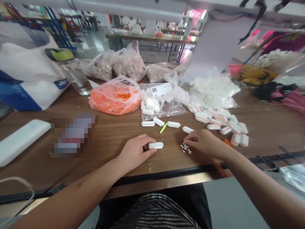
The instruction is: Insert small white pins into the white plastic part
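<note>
Between the thumb and fingers of my left hand (137, 151) is a white plastic connector housing (155, 145), its row of small openings facing up. My right hand (201, 142) is down at the table with thumb and fingertips pinched together. Its tips touch the edge of a loose pile of tiny white plastic pegs (186, 148); whether one is between them is too small to tell. Just beyond the hands lie a green-handled pick tool (163, 128) and several white housings, one housing (173, 124) close by the tool.
Many orange-striped white housings (215, 119) are heaped on the right. Behind are an orange-filled bag (115, 97), a labelled clear bag (163, 105) and a bag of white parts (213, 87). A water bottle (73, 74) and a white oblong case (22, 140) stand left.
</note>
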### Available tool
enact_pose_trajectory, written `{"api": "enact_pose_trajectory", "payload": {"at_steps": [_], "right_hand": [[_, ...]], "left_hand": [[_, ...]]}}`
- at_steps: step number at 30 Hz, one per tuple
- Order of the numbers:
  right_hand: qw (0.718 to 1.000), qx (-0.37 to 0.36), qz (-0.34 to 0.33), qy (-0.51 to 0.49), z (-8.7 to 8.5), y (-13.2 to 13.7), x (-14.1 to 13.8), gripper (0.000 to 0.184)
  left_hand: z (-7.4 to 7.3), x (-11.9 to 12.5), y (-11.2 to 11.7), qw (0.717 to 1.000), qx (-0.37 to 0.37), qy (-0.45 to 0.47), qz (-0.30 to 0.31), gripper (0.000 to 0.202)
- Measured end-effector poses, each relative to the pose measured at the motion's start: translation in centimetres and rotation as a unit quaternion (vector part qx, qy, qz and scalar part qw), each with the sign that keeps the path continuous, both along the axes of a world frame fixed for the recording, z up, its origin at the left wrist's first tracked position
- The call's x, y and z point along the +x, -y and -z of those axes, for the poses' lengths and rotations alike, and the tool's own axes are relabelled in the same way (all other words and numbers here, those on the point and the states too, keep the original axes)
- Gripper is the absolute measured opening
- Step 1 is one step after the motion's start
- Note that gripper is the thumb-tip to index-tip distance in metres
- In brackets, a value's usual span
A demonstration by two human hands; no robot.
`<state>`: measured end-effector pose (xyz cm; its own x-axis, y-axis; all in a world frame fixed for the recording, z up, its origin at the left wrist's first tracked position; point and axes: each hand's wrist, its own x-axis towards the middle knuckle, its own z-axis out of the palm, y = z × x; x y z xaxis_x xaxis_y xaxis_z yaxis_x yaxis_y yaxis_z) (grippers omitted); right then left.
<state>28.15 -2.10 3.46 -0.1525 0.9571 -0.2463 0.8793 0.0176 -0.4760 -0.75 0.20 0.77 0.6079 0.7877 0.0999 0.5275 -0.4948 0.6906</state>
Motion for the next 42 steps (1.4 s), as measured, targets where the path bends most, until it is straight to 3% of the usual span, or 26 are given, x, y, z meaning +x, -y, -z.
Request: {"api": "enact_pose_trajectory", "payload": {"at_steps": [12,26,30,36,42], "right_hand": [[0.999,0.021,-0.002,0.042,-0.3,0.1,-1.0,0.02],[0.995,-0.012,0.059,-0.08,0.4,0.2,-0.9,0.014],[0.998,-0.013,0.052,-0.036,-0.3,0.1,-1.1,0.017],[0.988,0.037,0.005,0.15,-1.0,0.0,-2.3,0.022],[0.992,0.017,-0.007,0.124,-1.0,-0.2,-2.2,0.018]], "left_hand": [[-0.3,0.1,0.1,1.0,0.015,-0.008,-0.002,0.014],[-0.5,0.1,0.2,0.999,0.028,-0.039,-0.008,0.013],[-0.5,0.1,0.3,0.999,0.029,-0.04,-0.012,0.014],[-0.4,0.2,0.5,0.998,0.034,-0.04,-0.023,0.013],[-0.5,0.1,0.6,0.998,0.026,-0.047,-0.021,0.013]]}}
